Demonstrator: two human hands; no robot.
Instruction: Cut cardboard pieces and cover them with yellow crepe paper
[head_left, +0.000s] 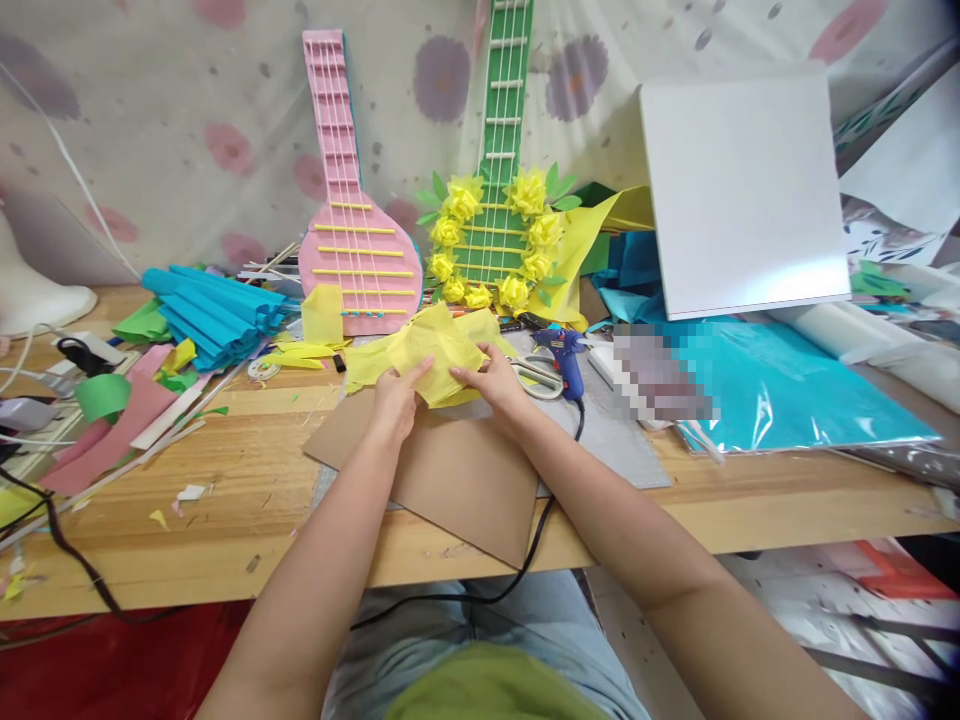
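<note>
A crumpled, thin yellow tissue paper sheet (431,352) is pinched by fingers of the left hand (396,400) and right hand (491,380).

Yellow tissue paper (427,352), pink guitar (352,215), green guitar (504,150), blue glue gun (564,355), flowered backdrop cloth (187,110).

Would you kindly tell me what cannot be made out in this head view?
Head view, pixelated patch on the blue sheet: blurred, contents unknown.
Head view, green guitar: top cut off by the upper edge.
Head view, scissors: partly hidden behind the right hand.
Head view, yellow paper: near part covered by left hand and right hand.
</note>
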